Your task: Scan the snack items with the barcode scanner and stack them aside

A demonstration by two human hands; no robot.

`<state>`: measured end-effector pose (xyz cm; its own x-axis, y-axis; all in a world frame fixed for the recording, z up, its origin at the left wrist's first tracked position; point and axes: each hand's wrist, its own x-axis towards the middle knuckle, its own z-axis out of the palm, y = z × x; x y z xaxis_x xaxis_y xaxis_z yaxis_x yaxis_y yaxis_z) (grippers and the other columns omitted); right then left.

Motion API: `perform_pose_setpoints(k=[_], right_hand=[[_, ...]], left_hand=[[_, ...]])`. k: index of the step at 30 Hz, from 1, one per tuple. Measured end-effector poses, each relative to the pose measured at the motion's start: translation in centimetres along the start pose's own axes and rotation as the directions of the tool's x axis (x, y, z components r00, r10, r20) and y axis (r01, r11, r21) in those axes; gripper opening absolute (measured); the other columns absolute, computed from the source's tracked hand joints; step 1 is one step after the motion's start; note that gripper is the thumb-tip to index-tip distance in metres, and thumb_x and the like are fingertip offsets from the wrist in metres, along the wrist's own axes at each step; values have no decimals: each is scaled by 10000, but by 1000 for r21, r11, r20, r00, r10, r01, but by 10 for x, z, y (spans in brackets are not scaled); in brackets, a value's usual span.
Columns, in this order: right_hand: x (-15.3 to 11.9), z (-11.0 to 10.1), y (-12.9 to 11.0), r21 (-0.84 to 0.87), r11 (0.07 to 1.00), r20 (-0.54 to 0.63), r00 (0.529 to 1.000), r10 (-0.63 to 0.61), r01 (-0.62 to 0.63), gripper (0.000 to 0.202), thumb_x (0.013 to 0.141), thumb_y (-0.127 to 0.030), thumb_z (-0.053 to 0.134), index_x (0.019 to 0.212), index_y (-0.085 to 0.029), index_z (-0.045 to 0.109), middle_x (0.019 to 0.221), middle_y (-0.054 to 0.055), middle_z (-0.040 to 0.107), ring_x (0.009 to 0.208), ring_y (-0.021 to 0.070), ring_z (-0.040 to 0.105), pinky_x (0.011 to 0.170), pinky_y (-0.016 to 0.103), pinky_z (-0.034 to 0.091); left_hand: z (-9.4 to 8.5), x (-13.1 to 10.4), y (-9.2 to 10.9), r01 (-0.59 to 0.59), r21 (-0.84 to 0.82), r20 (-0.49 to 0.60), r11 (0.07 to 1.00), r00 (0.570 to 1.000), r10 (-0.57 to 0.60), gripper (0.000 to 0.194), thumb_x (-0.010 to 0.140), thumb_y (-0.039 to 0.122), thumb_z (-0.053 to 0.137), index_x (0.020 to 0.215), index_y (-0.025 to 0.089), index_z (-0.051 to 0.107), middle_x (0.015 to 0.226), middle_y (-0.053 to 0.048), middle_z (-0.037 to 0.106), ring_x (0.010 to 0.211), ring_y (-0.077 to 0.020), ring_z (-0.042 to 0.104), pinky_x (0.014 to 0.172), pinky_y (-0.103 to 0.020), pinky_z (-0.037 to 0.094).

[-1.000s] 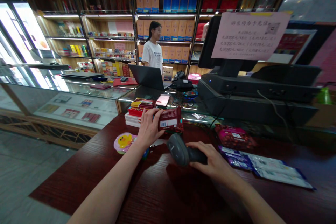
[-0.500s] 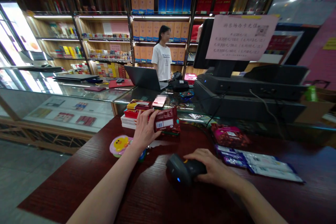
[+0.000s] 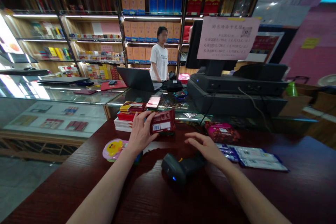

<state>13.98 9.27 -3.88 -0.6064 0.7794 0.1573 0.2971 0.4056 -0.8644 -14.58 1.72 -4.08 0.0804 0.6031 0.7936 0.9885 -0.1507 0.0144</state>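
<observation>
My left hand [image 3: 141, 129] is closed around the left end of a dark red snack packet [image 3: 164, 123], whose barcode label faces me. My right hand [image 3: 206, 145] is open, fingers stretched forward, above the handle of a black barcode scanner [image 3: 174, 169]. That scanner lies on the dark wooden counter [image 3: 168, 206] with a small blue light showing. Behind my left hand stand stacked red, yellow and white boxes [image 3: 124, 115]. Left of my wrist lies a pink packet with a yellow duck [image 3: 114, 148], partly hidden by my forearm.
A pink-red snack bag [image 3: 223, 133] and several blue-white packets [image 3: 258, 157] lie right of my right hand. Beyond the counter are a monitor with a pink paper sign [image 3: 227, 38], a laptop [image 3: 136, 78] and a phone [image 3: 153, 102]. A person [image 3: 159, 57] stands by the shelves.
My right hand has let go of the barcode scanner and lifted forward off it. My left hand keeps hold of the packet. The view has shifted slightly; the person has turned somewhat.
</observation>
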Motion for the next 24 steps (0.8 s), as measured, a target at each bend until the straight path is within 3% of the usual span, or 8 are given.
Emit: perform_pose_setpoints(k=[3, 7, 13, 18, 24], right_hand=[[15, 4, 1, 201, 978, -86, 993, 80, -62, 479, 811, -524, 638, 1141, -180, 676, 970, 90, 771, 878, 232, 706, 873, 408, 530], [25, 10, -1, 309, 951, -215, 972, 99, -28, 490, 743, -475, 711, 1131, -177, 678, 899, 65, 760, 785, 198, 684, 816, 375, 527], [32, 17, 1, 284, 956, -299, 954, 18, 71, 463, 692, -417, 770, 1088, -189, 698, 912, 41, 724, 799, 198, 661, 787, 351, 515], [33, 18, 8, 220, 972, -345, 939, 4, 77, 260, 695, -412, 759, 814, -194, 684, 744, 7, 682, 689, 181, 608, 687, 313, 470], [29, 16, 4, 171, 978, -372, 927, -48, 120, 220, 703, -403, 740, 733, -205, 650, 679, -19, 618, 631, 160, 548, 622, 278, 414]], left_hand=[[0, 1, 5, -36, -11, -5, 999, 999, 36, 808, 781, 320, 742, 1462, 212, 321, 1391, -153, 435, 1351, -329, 409, 1204, -597, 231], [1, 1, 13, -86, -24, 7, 996, 996, 86, 785, 805, 319, 721, 1470, 216, 317, 1388, -151, 448, 1355, -323, 415, 1217, -588, 215], [0, 1, 23, -131, -52, 37, 990, 990, 133, 767, 830, 284, 693, 1483, 227, 296, 1391, -146, 451, 1364, -309, 412, 1224, -583, 209], [1, 0, 26, -153, -87, 56, 984, 986, 159, 820, 804, 251, 712, 1495, 235, 271, 1412, -141, 434, 1369, -315, 401, 1219, -585, 216], [2, 0, 25, -90, -79, 65, 993, 993, 95, 822, 762, 273, 774, 1468, 266, 351, 1519, -165, 283, 1403, -366, 325, 1147, -570, 327]])
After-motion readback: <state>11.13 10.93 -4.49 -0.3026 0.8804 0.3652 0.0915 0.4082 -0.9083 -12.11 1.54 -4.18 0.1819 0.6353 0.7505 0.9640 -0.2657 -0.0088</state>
